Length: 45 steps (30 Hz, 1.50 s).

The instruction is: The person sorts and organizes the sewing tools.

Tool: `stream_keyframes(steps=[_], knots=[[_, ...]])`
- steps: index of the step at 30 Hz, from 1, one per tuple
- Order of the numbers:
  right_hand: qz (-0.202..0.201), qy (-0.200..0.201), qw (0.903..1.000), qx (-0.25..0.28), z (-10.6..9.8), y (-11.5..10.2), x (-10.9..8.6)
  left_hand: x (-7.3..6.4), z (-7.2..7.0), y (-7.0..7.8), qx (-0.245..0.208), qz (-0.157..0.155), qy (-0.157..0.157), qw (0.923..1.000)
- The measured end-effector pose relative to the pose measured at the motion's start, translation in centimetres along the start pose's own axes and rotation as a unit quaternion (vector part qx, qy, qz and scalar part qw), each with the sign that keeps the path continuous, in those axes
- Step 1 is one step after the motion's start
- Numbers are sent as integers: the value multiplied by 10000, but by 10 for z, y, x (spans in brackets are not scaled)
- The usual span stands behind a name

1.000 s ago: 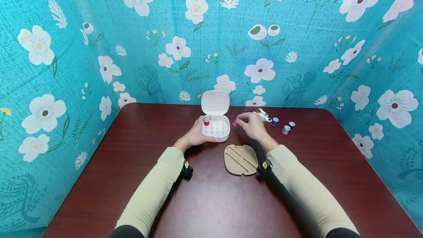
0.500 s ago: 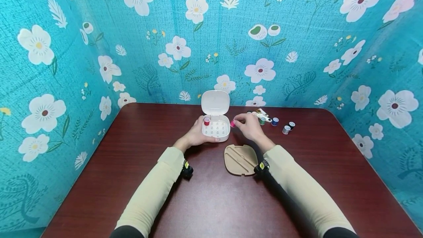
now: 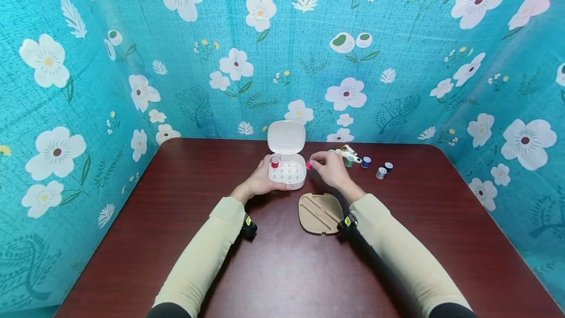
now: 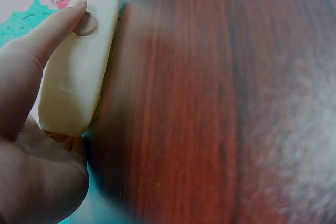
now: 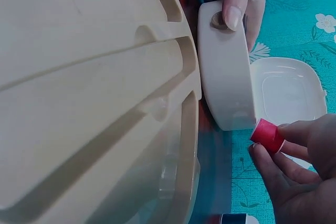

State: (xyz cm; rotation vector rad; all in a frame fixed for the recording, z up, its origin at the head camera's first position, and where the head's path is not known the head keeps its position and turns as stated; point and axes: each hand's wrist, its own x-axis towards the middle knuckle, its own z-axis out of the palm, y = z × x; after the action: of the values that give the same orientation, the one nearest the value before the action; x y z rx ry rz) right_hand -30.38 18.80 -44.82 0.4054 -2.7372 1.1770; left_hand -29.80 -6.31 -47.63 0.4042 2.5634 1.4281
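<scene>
My left hand (image 3: 259,180) grips a white sewing box (image 3: 296,185) around its left side, with the thumb along the front wall. In the left wrist view that thumb lies beside a round brown button (image 4: 85,23). The box lid (image 3: 286,136) stands raised at the back. Rows of small pegs line the inside, and a red thread spool (image 3: 275,162) stands in the back left corner. Just off the box's right side, my right hand (image 3: 332,170) pinches a pink thread spool (image 5: 268,136) between thumb and fingers; the spool is tilted in the right wrist view.
A beige grooved tray (image 3: 320,214) lies in front of the box, close to the right wrist. Behind the right hand are a green spool (image 3: 349,161), a blue spool (image 3: 366,162), a black spool (image 3: 388,167), a grey spool (image 3: 381,173) and small white items (image 3: 348,151).
My right hand has moved left with the pink spool, up to the box's right side. The left hand and the box have stayed in place.
</scene>
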Motion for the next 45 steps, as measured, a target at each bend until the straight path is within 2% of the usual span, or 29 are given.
stream_keyframes(steps=[17, 28, 38, 45], knots=[[-175, -75, 9998, -20, 2, -8, 8, 0, 0, -2, -28, -22, -28, 10000], [-266, -236, 9994, -16, 5, -21, 13, -1, 0, -2, -51, 201, -2, 9998], [-366, -325, 9988, 5, 10, -25, 21, 1, 0, -3, -109, 195, -17, 9997], [-382, -402, 9984, -54, 13, -31, 27, 5, 1, -7, 142, 302, 13, 9994]])
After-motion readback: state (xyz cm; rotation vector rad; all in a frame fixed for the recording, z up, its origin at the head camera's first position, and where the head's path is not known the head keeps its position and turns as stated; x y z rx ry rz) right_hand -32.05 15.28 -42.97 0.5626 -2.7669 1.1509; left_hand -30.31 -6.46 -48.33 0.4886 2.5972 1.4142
